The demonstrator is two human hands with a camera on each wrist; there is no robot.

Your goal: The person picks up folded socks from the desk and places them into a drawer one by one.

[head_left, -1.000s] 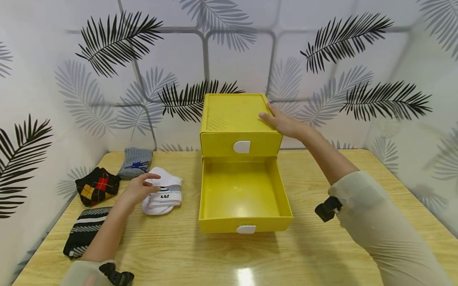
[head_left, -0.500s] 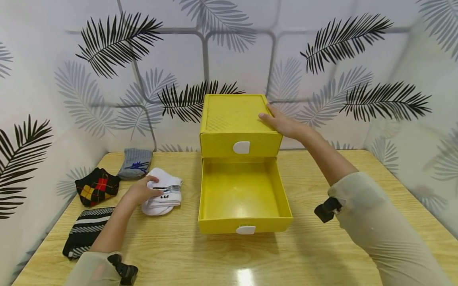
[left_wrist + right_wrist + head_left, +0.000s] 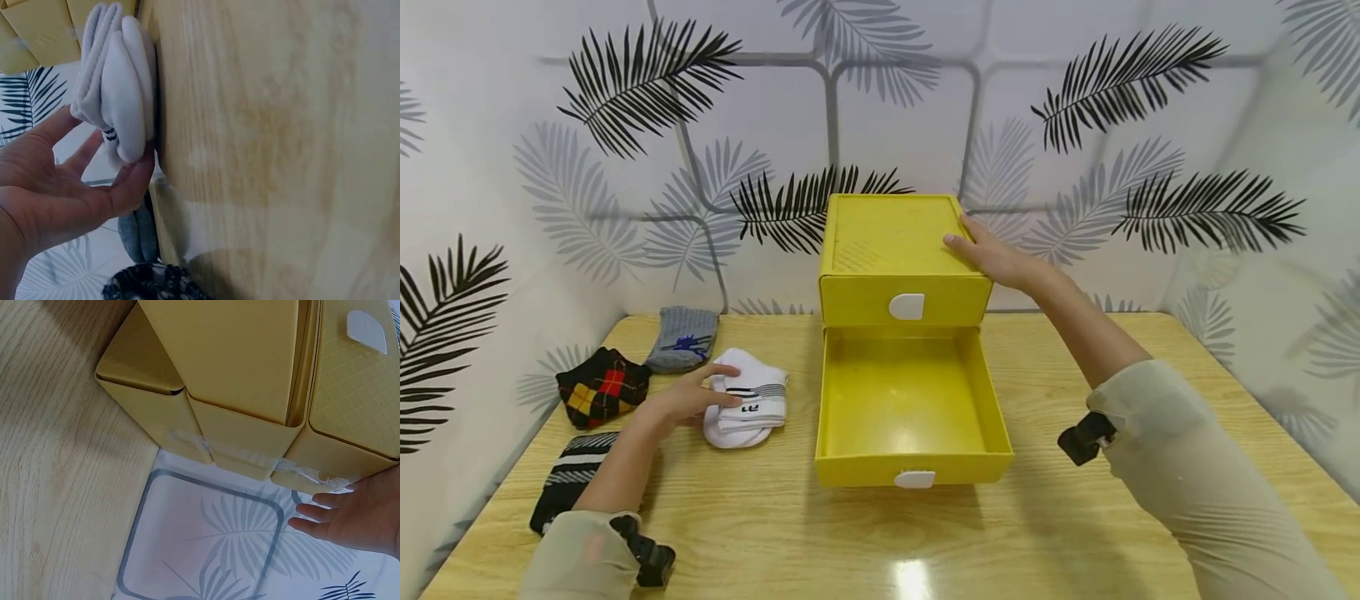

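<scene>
In the head view my left hand is at a folded pair of white socks with black stripes. The left wrist view shows its thumb at the lower edge of the white socks, near the table, and its fingers on the other side. My right hand rests on the top right edge of a yellow drawer cabinet, thumb on top and straight fingers along the side. An open drawer with a white handle sticks out below the shut top one; nothing lies inside.
Grey socks lie behind my left hand, argyle socks to its left, and black-and-white striped socks partly behind the forearm. The wooden table meets a leaf-patterned wall at the back.
My left hand has closed in on the white socks, which have shifted slightly to the right. The right hand and the cabinet have stayed in place.
</scene>
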